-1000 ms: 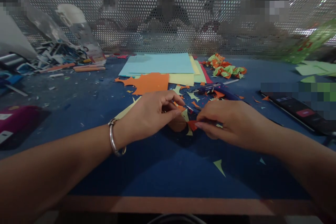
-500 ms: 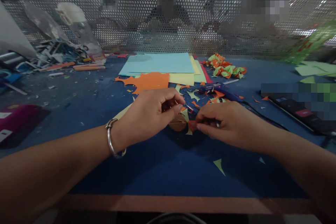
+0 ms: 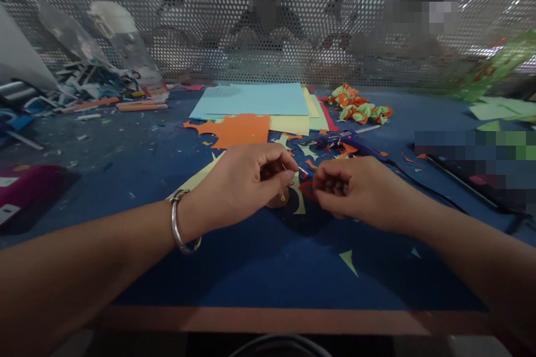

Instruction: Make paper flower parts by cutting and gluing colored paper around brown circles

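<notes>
My left hand (image 3: 255, 178) is closed in a pinch near the middle of the table. A thin, pale strand shows at its fingertips, too small to make out fully. Beneath those fingers lies a brown round piece (image 3: 277, 201), mostly covered by the hand. Just to the right, my right hand (image 3: 360, 192) has its fingers curled, with a small orange paper piece (image 3: 307, 189) at the thumb and fingertips. Between the hands, a slim pen-like tool (image 3: 303, 172) points toward my left fingers. A pale yellow paper scrap (image 3: 299, 201) rests under the gap.
Behind the hands lie orange paper (image 3: 247, 129) and light blue sheets (image 3: 259, 99). A blue glue gun (image 3: 355, 141) with a cord, crumpled paper flowers (image 3: 362, 109) and a phone (image 3: 473, 178) are to the right. A bottle (image 3: 134, 47) stands back left before a perforated metal screen (image 3: 268, 56).
My right hand's fingers have curled in more, and the orange piece has tilted slightly. My left hand has shifted a little, covering more of the brown round piece.
</notes>
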Action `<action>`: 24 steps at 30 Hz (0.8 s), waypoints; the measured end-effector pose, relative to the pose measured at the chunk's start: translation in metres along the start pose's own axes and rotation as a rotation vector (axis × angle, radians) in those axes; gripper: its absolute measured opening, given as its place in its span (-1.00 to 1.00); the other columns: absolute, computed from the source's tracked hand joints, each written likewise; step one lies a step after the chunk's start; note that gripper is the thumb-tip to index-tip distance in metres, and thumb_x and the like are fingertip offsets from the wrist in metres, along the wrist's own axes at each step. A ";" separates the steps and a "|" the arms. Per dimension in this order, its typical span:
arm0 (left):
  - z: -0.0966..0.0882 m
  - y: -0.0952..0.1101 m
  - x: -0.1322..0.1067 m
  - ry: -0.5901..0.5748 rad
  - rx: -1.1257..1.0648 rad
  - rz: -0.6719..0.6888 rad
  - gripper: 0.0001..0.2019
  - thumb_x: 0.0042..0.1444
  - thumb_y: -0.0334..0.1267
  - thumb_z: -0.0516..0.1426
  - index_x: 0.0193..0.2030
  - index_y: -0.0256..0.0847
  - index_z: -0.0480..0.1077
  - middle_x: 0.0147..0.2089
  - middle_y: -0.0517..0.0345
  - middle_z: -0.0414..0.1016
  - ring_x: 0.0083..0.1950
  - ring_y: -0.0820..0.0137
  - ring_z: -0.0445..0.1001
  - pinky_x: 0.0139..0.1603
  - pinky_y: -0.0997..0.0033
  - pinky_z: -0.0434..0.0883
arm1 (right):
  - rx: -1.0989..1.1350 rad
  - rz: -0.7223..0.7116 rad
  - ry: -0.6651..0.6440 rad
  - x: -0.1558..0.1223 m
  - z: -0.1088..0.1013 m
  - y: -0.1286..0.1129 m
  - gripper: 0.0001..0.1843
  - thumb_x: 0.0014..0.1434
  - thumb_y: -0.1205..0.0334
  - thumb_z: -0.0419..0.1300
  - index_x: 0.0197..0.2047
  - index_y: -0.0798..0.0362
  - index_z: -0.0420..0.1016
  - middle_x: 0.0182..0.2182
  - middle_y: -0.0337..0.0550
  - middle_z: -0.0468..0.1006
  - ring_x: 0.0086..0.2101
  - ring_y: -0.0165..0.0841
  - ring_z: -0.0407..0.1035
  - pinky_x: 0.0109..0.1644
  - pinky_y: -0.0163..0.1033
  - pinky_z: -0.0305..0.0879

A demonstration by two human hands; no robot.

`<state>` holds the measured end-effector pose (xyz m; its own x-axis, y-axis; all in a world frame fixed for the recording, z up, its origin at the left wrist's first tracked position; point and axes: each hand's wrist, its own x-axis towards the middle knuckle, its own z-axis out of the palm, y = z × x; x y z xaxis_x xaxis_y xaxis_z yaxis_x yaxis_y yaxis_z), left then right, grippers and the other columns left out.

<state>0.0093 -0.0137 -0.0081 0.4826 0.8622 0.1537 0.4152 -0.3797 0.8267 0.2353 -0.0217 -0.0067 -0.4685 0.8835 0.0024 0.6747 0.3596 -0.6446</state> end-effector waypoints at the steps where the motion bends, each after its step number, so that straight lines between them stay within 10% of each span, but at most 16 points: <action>1: 0.001 0.000 -0.001 -0.009 -0.039 -0.016 -0.88 0.25 -0.22 0.18 -0.17 -0.18 0.50 -0.39 0.19 0.62 -0.39 0.41 0.61 -0.33 0.46 0.54 | 0.041 0.010 0.027 -0.001 0.000 0.000 -0.93 0.05 0.35 0.18 -0.45 0.03 0.42 -0.67 -0.37 0.42 -0.63 -0.46 0.32 -0.53 -0.37 0.21; 8: 0.009 0.006 -0.001 -0.053 -0.322 -0.099 -0.70 0.22 -0.11 0.25 0.01 -0.19 0.42 -0.23 0.10 0.59 -0.25 0.38 0.60 -0.29 0.43 0.55 | -0.086 -0.198 0.316 -0.009 0.001 -0.010 -0.89 0.13 0.31 0.20 -0.43 0.03 0.45 -0.59 -0.29 0.50 -0.58 -0.46 0.33 -0.46 -0.33 0.25; 24: 0.006 0.000 0.004 -0.063 -0.534 -0.152 -0.70 0.14 -0.29 0.30 -0.02 -0.17 0.36 -0.17 0.11 0.60 -0.22 0.42 0.58 -0.28 0.45 0.53 | -0.164 -0.324 0.411 -0.012 0.002 -0.012 -0.90 0.32 0.29 0.20 -0.24 -0.01 0.55 -0.41 -0.25 0.60 -0.48 -0.42 0.43 -0.40 -0.31 0.32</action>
<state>0.0158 -0.0120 -0.0108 0.4996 0.8662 -0.0074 0.0435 -0.0165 0.9989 0.2316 -0.0377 -0.0002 -0.4277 0.7525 0.5009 0.6281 0.6459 -0.4340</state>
